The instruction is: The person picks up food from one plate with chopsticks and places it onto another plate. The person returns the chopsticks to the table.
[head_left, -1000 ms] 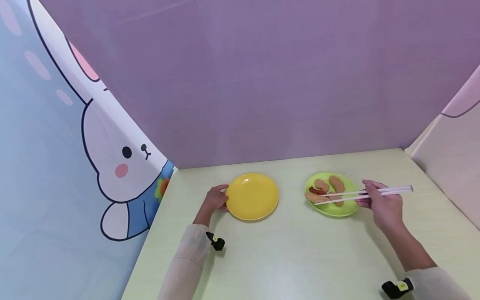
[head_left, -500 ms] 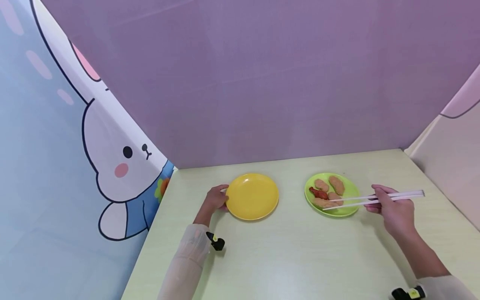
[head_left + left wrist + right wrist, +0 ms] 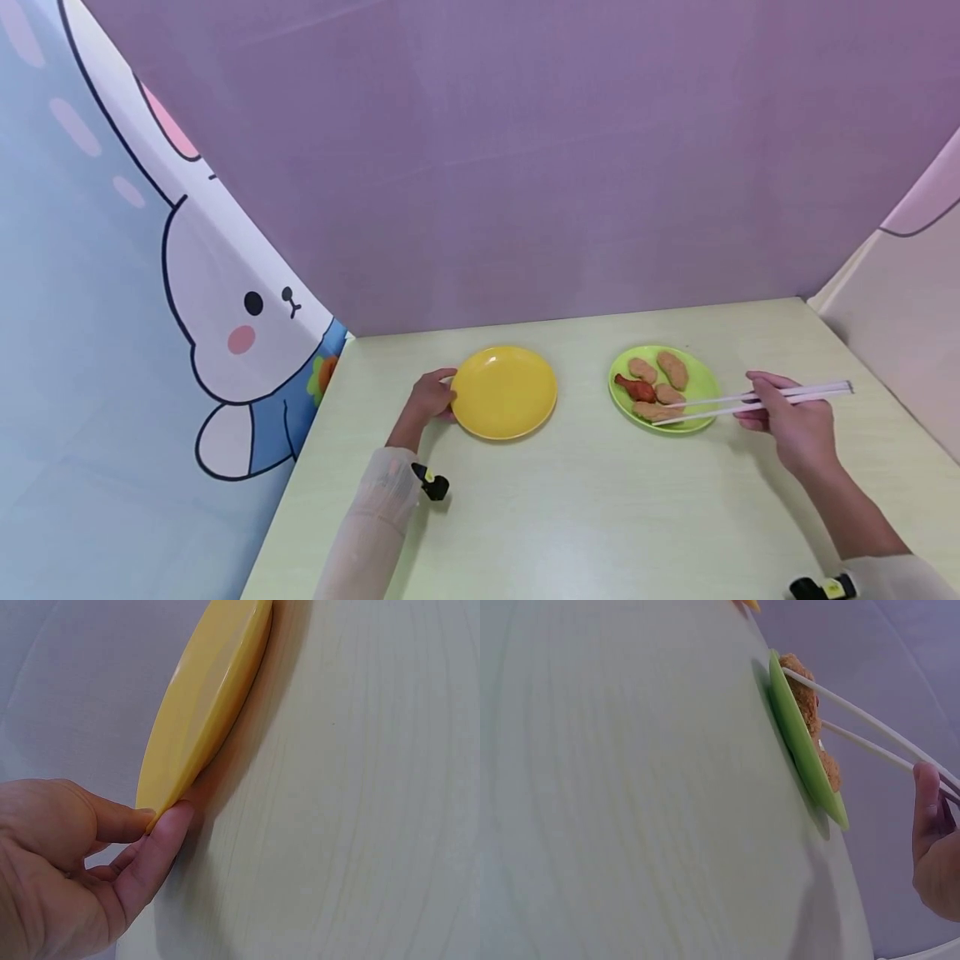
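At the left, my left hand (image 3: 432,395) pinches the rim of a round yellow plate (image 3: 505,393). In the left wrist view, the thumb (image 3: 124,822) lies on one side of that rim and a finger (image 3: 166,834) on the other. My right hand (image 3: 797,421) holds a pair of white chopsticks (image 3: 813,392), pointing left over a green plate (image 3: 701,383). On the green plate lie several tan fried pieces and a red drumstick-shaped piece (image 3: 636,389). The chopstick tips lie along both sides of the front fried piece (image 3: 655,412).
Both plates stand on a pale wood-grain table (image 3: 555,517), with a gap between them. A purple backdrop (image 3: 525,167) rises behind the table, and a rabbit-print cloth (image 3: 112,333) hangs at the left.
My right hand and the chopsticks have shifted right and nearer. The front fried piece has moved the same way, uncovering more of the red piece. My left hand stays put.
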Motion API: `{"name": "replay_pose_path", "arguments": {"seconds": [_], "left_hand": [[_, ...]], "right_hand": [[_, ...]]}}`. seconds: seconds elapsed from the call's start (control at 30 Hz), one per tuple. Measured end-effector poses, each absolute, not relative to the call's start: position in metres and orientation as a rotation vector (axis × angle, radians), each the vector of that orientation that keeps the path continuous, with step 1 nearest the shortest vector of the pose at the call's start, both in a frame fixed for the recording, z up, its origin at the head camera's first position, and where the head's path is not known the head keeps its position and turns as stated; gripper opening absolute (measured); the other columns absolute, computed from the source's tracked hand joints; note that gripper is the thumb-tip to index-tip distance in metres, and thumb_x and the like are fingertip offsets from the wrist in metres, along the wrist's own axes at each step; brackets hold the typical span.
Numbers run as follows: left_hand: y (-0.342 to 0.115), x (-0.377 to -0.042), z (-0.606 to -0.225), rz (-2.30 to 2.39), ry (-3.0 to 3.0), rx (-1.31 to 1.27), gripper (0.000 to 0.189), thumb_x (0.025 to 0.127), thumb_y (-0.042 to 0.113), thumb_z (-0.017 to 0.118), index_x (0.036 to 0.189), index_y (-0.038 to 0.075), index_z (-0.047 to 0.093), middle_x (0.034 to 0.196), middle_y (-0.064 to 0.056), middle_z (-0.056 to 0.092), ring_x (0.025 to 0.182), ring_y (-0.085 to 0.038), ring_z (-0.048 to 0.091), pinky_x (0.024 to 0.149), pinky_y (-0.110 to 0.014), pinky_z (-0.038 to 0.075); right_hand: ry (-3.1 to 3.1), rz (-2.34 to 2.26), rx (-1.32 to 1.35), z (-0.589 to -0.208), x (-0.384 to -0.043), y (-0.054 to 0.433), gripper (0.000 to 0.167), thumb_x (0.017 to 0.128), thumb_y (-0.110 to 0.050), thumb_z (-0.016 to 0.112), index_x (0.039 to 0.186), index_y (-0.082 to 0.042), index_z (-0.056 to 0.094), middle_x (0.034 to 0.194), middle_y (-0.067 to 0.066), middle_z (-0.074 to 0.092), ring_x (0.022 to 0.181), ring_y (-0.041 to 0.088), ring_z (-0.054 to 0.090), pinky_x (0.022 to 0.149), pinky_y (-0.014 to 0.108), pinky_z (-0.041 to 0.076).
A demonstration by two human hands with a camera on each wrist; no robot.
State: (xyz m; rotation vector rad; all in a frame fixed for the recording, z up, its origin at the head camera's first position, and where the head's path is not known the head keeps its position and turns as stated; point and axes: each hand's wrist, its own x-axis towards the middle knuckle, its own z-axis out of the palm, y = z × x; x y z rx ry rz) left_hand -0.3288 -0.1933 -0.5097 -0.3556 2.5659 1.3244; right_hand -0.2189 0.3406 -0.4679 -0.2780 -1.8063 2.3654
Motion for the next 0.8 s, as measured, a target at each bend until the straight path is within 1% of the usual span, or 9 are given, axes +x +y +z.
{"name": "replay_pose_path", "arguments": {"seconds": [0.3, 0.5, 0.63, 0.8], "left_hand": [[-0.192, -0.325, -0.507, 1.345, 2.573, -0.325, 0.053, 0.096, 0.001, 0.059, 0.146, 0.015, 0.056, 0.124, -0.021, 0.069, 0.062, -0.013, 0.07, 0.055, -0.028, 0.063], [-0.192, -0.326, -0.508, 1.345, 2.553, -0.343, 0.053, 0.096, 0.001, 0.059, 0.147, 0.016, 0.055, 0.126, -0.021, 0.068, 0.062, -0.014, 0.07, 0.054, -0.028, 0.063], [-0.192, -0.326, -0.507, 1.344, 2.541, -0.358, 0.053, 0.096, 0.002, 0.059, 0.147, 0.017, 0.055, 0.126, -0.02, 0.068, 0.062, -0.015, 0.07, 0.055, -0.028, 0.063], [-0.192, -0.324, -0.503, 1.334, 2.541, -0.34, 0.053, 0.097, 0.001, 0.059, 0.147, 0.015, 0.054, 0.124, -0.02, 0.068, 0.065, -0.016, 0.071, 0.055, -0.028, 0.063]], "right_hand": [[-1.765, 2.382, -0.272, -0.471, -0.221, 0.345, 0.014, 0.1, -0.016, 0.065, 0.099, -0.021, 0.078, 0.078, -0.002, 0.077, 0.058, 0.014, 0.074, 0.049, 0.025, 0.061], [-1.705, 2.385, -0.294, -0.466, -0.22, 0.345, 0.012, 0.099, -0.016, 0.067, 0.096, -0.019, 0.078, 0.075, -0.001, 0.076, 0.056, 0.015, 0.073, 0.046, 0.025, 0.059], [-1.627, 2.412, -0.288, -0.461, -0.22, 0.343, 0.01, 0.098, -0.013, 0.068, 0.096, -0.015, 0.077, 0.074, 0.002, 0.076, 0.055, 0.016, 0.073, 0.048, 0.026, 0.06], [-1.585, 2.429, -0.257, -0.452, -0.221, 0.336, 0.012, 0.099, -0.012, 0.065, 0.097, -0.011, 0.077, 0.075, 0.005, 0.076, 0.058, 0.017, 0.074, 0.054, 0.028, 0.063]]}}
